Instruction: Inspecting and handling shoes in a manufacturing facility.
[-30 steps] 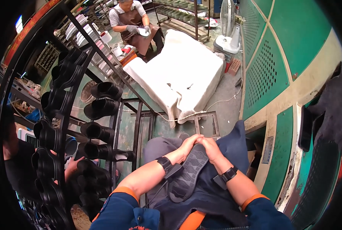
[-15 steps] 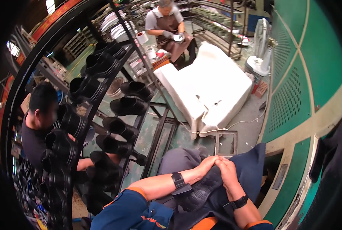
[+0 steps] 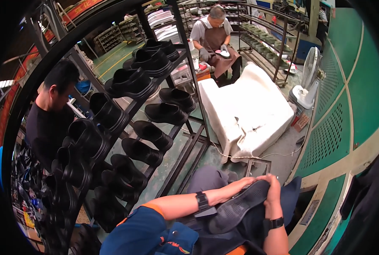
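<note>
A black shoe (image 3: 239, 208) lies over my lap with its patterned sole turned up. My left hand (image 3: 239, 187) is closed at the upper left edge of its far end. My right hand (image 3: 273, 190) wraps that same end from the right, its fingers curled over the tip. Part of the shoe's far end is hidden by my fingers, and its upper is turned away from me. Both wrists wear dark bands, and a small dark flap (image 3: 205, 212) hangs by the left band.
On my left stands a black rack (image 3: 135, 107) carrying several black shoes (image 3: 166, 114). A person (image 3: 49, 114) stands behind it. Ahead is a block under white cloth (image 3: 251, 110); beyond it a seated co-worker holds a shoe part. A fan (image 3: 305, 83) and green cabinet (image 3: 325, 136) are right.
My hands, earlier clasped together over the shoe's end, have moved apart to either side of it. More of the sole shows. The view has swung left, and the person behind the rack has shifted.
</note>
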The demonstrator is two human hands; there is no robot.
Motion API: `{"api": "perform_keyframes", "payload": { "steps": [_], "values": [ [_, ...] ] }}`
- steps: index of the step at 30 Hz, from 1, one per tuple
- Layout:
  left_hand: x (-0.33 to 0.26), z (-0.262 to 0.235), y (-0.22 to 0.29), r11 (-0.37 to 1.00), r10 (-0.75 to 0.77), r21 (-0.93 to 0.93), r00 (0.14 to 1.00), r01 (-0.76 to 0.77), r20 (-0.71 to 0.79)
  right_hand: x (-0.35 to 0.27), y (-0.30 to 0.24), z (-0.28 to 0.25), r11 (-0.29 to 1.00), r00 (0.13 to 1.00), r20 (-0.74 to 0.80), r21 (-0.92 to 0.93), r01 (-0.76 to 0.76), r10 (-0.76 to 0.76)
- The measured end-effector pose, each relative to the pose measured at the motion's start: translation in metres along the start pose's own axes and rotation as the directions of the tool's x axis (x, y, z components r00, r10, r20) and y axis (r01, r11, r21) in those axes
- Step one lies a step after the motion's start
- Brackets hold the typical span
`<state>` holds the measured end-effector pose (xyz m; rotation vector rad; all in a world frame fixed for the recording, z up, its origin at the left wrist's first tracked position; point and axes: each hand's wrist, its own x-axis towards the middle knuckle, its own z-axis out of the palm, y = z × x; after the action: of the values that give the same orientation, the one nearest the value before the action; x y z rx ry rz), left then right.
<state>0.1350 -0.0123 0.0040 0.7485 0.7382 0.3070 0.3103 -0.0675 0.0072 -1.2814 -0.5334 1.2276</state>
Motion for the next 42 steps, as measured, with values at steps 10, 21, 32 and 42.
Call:
{"api": "perform_keyframes", "payload": {
  "steps": [10,21,32,42],
  "values": [
    [-0.106,0.013,-0.034,0.709,-0.236,-0.676,0.971,0.201,0.042,0.037,0.02,0.01,0.946,0.977,-0.066,0.271,-0.176,0.201],
    [-0.148,0.002,-0.023,0.886,-0.087,-0.441,0.986,0.141,0.139,0.015,0.029,-0.01,0.908,0.914,0.044,-0.103,0.406,-0.403],
    [-0.168,-0.004,0.027,0.883,0.414,-0.341,0.878,-0.323,0.239,-0.07,0.049,-0.046,0.779,0.723,0.691,0.439,-0.447,0.025],
    [-0.198,-0.047,0.03,0.744,0.664,-0.06,0.746,-0.666,-0.05,0.073,-0.058,0.067,0.844,0.952,0.258,0.463,-0.272,0.165]
  ]
}}
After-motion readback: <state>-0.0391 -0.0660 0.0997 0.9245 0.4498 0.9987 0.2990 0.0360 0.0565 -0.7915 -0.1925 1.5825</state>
